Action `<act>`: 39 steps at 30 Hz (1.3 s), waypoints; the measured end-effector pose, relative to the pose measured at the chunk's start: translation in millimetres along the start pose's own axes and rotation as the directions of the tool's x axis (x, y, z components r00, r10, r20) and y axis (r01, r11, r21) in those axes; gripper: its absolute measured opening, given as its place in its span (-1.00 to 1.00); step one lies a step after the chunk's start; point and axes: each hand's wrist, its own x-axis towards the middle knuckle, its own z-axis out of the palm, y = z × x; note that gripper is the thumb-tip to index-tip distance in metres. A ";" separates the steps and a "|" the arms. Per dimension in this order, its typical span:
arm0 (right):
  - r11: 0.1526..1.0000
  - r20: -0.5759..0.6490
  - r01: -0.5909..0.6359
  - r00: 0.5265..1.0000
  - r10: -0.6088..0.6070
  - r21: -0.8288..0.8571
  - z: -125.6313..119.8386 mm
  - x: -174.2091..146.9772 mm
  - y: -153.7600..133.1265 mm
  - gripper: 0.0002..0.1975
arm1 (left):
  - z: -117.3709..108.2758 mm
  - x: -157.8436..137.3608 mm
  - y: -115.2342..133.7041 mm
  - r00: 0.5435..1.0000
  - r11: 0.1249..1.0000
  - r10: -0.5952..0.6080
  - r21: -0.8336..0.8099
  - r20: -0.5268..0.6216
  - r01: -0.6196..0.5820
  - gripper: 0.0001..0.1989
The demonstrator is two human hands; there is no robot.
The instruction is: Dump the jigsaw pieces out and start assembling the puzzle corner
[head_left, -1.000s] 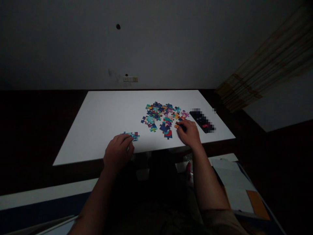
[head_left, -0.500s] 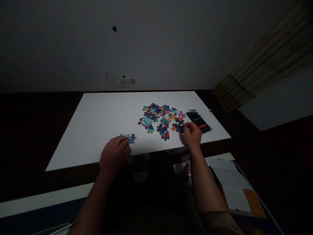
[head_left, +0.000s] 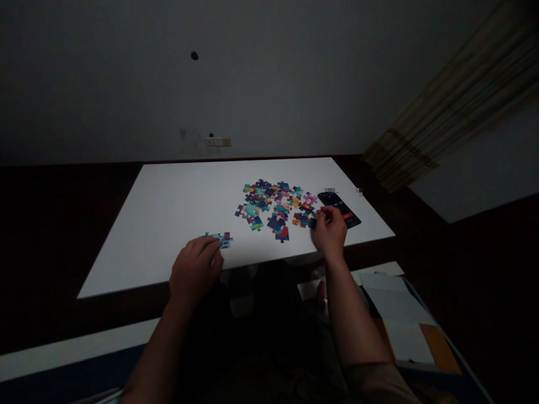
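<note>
My left hand [head_left: 196, 266] lies at the table's front edge, its fingers laid over a short strip of joined puzzle pieces [head_left: 226, 240] in blue and teal. Part of that strip is hidden under the fingers. Beside the loose pile, my right hand [head_left: 331, 230] is closed in a pinch on a dark blue puzzle piece [head_left: 313, 223], mostly covered by the fingertips. Colourful jigsaw pieces [head_left: 261, 196] overlap in a heap right of the table's middle. A piece with a red shape [head_left: 282, 233] lies nearest me.
A phone [head_left: 337, 203] with a lit timer display lies on the white table [head_left: 164, 213], just behind my right hand. Below the table to the right are papers and an orange-brown item [head_left: 440, 348]. A wall with sockets [head_left: 218, 142] stands behind.
The view has shifted slightly. My right hand has turned a little at the fingertips, with the dark piece still by them. My left hand stays on the strip.
</note>
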 end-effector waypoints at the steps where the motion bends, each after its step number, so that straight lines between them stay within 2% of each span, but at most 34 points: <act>1: 1.000 -0.002 -0.008 1.000 0.008 0.020 -0.3 -0.3 0.1 -0.78 | -0.4 -0.1 0.5 1.000 1.000 0.002 0.000 -0.003 -0.002 -0.77; 6: 0.984 -0.036 -0.074 0.996 0.081 0.162 -1.8 -1.7 4.2 -0.77 | -0.6 0.0 1.9 1.000 1.000 0.005 0.003 -0.014 -0.005 -0.77; 10: 0.974 -0.037 -0.106 0.993 0.115 0.202 -7.3 -1.4 8.4 -0.77 | -1.4 0.7 2.8 1.000 1.000 -0.001 0.000 -0.016 0.001 -0.77; 13: 0.997 0.085 -0.015 0.996 0.008 0.075 -16.2 -1.3 11.4 -0.71 | -2.5 1.1 3.6 1.000 1.000 -0.009 -0.012 -0.016 0.009 -0.77; 17: 0.971 0.286 0.192 0.947 -0.145 -0.142 -25.9 -3.6 17.1 -0.54 | -2.5 0.9 3.6 1.000 1.000 -0.006 -0.013 -0.018 0.006 -0.77; 22: 0.935 0.367 0.327 0.894 -0.258 -0.140 -29.4 -6.0 19.8 -0.57 | -2.3 0.7 3.1 1.000 1.000 0.015 -0.009 -0.026 -0.015 -0.76; 25: 0.948 0.356 0.296 0.903 -0.239 -0.115 -30.5 -6.0 16.3 -0.58 | -3.3 0.7 3.6 0.999 1.000 0.019 -0.012 -0.029 -0.019 -0.76; 28: 0.979 0.328 0.199 0.928 -0.177 -0.034 -30.1 -7.0 10.5 -0.61 | -4.7 0.5 4.6 1.000 1.000 0.013 -0.009 -0.020 -0.013 -0.77; 31: 0.994 0.358 0.106 0.927 -0.112 0.037 -27.3 -9.2 3.9 -0.62 | -6.0 0.2 5.7 0.999 1.000 0.013 -0.016 -0.031 -0.013 -0.77; 34: 0.994 0.404 0.083 0.909 -0.102 0.065 -23.2 -12.0 -3.8 -0.66 | -6.9 -0.4 6.5 0.999 1.000 0.010 -0.027 -0.047 -0.011 -0.75; 39: 0.973 0.505 0.201 0.832 -0.230 0.113 -14.3 -16.6 -16.3 -0.74 | -7.0 -1.0 6.2 0.999 1.000 0.006 -0.022 -0.033 -0.006 -0.76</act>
